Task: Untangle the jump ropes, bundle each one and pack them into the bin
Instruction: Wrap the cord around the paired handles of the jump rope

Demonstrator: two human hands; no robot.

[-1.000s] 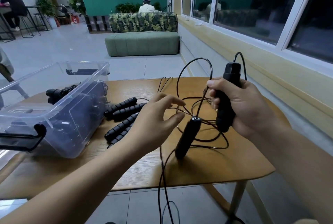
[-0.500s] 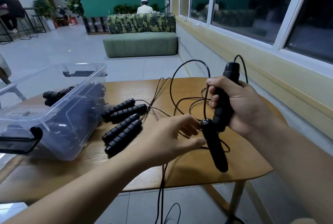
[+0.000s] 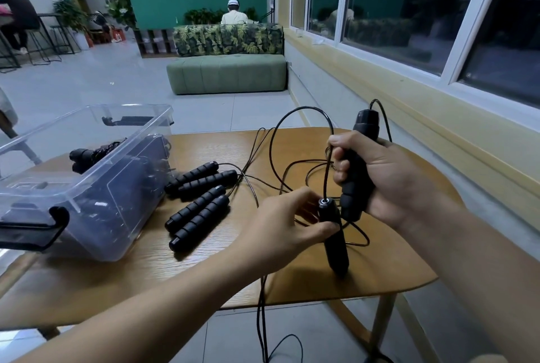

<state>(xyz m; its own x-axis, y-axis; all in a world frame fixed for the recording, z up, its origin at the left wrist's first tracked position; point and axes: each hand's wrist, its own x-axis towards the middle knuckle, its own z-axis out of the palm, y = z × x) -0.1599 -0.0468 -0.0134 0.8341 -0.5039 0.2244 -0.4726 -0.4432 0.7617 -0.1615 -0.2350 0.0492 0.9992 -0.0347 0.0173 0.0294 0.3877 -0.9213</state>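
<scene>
Cord (image 3: 309, 107): tangled loops behind both hands, part hidden, tail cut off below table (image 3: 380, 283) edge. Clear bin (image 3: 96, 187), left of fingers: dark bundled ropes (image 3: 84, 156), indistinct. Right hand (image 3: 388, 181) grips upright handle (image 3: 358, 169); left hand (image 3: 280, 228) pinches lower handle (image 3: 334, 242).

The bin (image 3: 117, 155) runs off the left edge; the cord (image 3: 261, 321) drops past the bottom

Public lounge: green sofa (image 3: 227, 73), bar stools (image 3: 41, 38)
</scene>
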